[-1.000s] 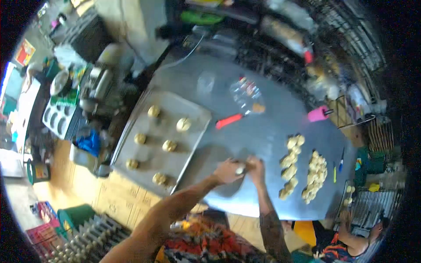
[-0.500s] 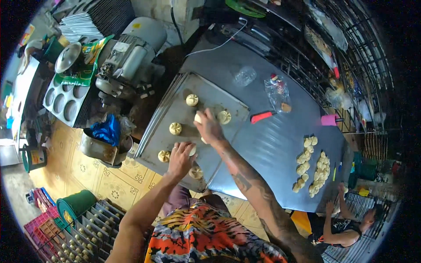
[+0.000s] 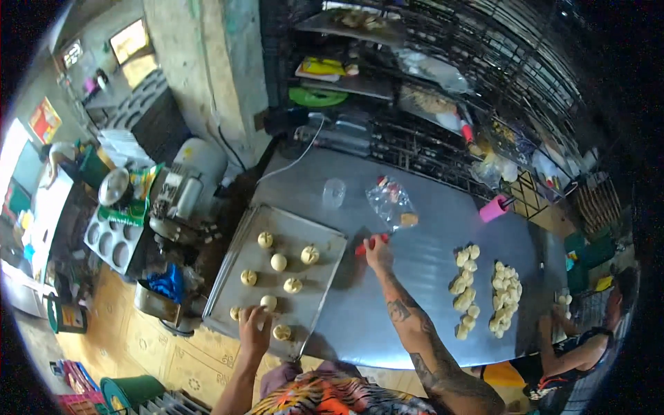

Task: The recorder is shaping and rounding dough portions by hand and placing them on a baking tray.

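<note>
A grey baking tray (image 3: 321,266) lies on the metal table, carrying several pale dough balls. Some have cuts across the top, like the scored dough ball (image 3: 310,254); two are smooth, including the plain dough ball (image 3: 278,262) near the tray's middle. My left hand (image 3: 254,332) hovers over the tray's near left part, fingers apart, right beside another smooth dough ball (image 3: 268,302). To the right of the tray, my right hand (image 3: 377,254) is closed round a red-handled tool (image 3: 361,247) on the table. Its working end is hidden or too small to make out.
Rows of small dough pieces (image 3: 506,297) lie on the table's right side. Beyond my right hand are a clear plastic bag (image 3: 392,203) and a clear cup (image 3: 334,194). A pink roll (image 3: 494,208) stands by the rack. Another person (image 3: 574,346) works at the lower right.
My right hand has left the dough on the tray and moved right to grip the red-handled tool. My left hand has drawn nearer to me. The view has tilted up.
</note>
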Available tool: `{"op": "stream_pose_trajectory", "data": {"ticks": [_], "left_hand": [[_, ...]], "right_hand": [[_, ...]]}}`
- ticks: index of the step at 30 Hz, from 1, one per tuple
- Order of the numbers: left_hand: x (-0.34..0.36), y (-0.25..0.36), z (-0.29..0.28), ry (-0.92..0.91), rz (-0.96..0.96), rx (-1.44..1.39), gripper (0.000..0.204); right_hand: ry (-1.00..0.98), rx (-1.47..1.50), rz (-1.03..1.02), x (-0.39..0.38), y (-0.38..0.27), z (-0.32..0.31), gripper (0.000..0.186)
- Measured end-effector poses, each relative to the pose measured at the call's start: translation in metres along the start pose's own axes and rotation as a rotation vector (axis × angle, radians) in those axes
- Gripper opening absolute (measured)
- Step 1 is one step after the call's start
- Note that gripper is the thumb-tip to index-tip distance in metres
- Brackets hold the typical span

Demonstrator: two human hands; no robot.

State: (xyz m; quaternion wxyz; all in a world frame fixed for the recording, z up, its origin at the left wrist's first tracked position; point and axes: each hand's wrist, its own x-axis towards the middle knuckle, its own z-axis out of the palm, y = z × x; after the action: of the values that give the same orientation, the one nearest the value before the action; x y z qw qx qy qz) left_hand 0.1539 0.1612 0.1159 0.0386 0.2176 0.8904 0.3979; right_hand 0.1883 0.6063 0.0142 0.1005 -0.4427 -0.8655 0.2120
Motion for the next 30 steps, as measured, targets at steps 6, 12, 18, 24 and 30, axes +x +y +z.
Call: {"op": "stream_pose_trajectory", "data": {"ticks": [6, 12, 18, 24, 30], "left_hand": [[0.008, 0.021, 0.011, 0.023, 0.043, 0.018, 0.039], [0.039, -0.020, -0.001, -0.199, 0.142, 0.195, 0.043], [0.063, -0.032, 0.003, -0.460, 0.117, 0.110, 0.045], [0.086, -0.030, -0.017, -0.726, 0.096, 0.267, 0.052], [0.096, -0.082, -0.016, -0.509, 0.328, -0.245, 0.033]], "right_hand": [[0.094, 0.166, -0.088, -0.015, 0.087, 0.021, 0.017], [-0.183, 1.155, 0.330, -0.134, 0.022, -0.027, 0.022], [-0.277, 1.058, 0.212, -0.217, -0.004, -0.023, 0.030], [-0.323, 1.017, 0.334, -0.290, -0.133, -0.048, 0.044], [-0.212, 0.414, 0.059, -0.322, -0.205, -0.029, 0.050]]}}
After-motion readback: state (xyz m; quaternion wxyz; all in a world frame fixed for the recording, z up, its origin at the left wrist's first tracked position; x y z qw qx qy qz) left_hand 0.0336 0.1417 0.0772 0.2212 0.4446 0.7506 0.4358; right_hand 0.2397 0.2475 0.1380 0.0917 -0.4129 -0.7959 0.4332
